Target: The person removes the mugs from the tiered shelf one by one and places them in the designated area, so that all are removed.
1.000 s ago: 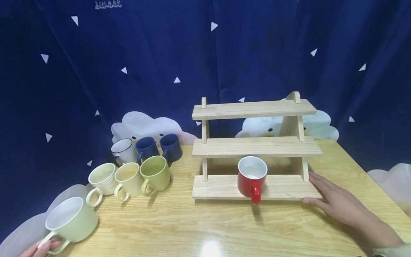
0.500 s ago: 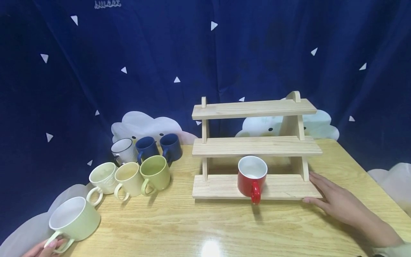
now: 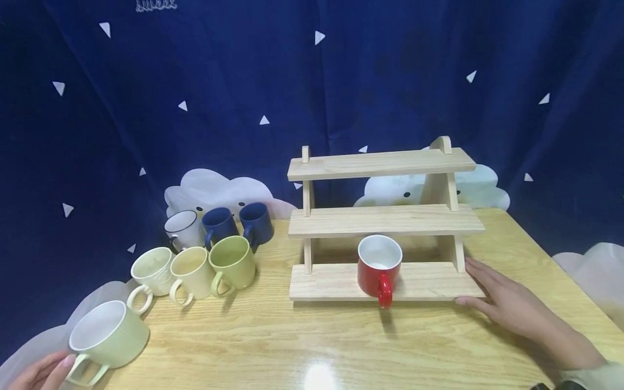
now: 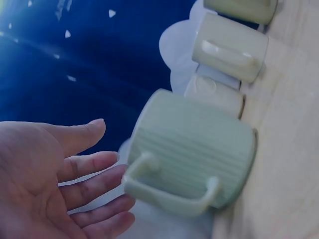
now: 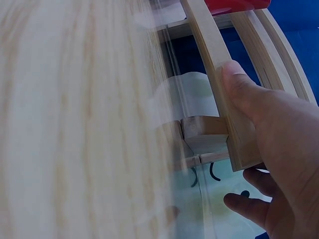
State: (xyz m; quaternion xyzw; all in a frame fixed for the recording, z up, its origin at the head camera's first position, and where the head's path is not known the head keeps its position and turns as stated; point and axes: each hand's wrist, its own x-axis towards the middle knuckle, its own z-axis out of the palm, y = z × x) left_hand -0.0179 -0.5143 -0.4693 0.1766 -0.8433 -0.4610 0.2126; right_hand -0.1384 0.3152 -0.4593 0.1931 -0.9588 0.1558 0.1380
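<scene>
A pale green mug stands on the table at the lower left, its handle facing my left hand. The left wrist view shows that hand with its fingers spread and relaxed, just beside the mug's handle and holding nothing. My right hand grips the right end of the lowest board of a three-tier wooden shelf. Its thumb lies on the board's front edge, with the other fingers around the end. On that lowest board sits a red mug with a white inside, handle to the front.
Several mugs stand in two rows at the left. In front are a cream mug, a light yellow mug and an olive-green mug. Behind are a white dark-rimmed mug and two navy mugs. A blue curtain hangs behind.
My left hand has let go of the pale green mug's handle and drawn back to the left. Before that, the mug shifted slightly right. The right hand keeps its hold on the shelf.
</scene>
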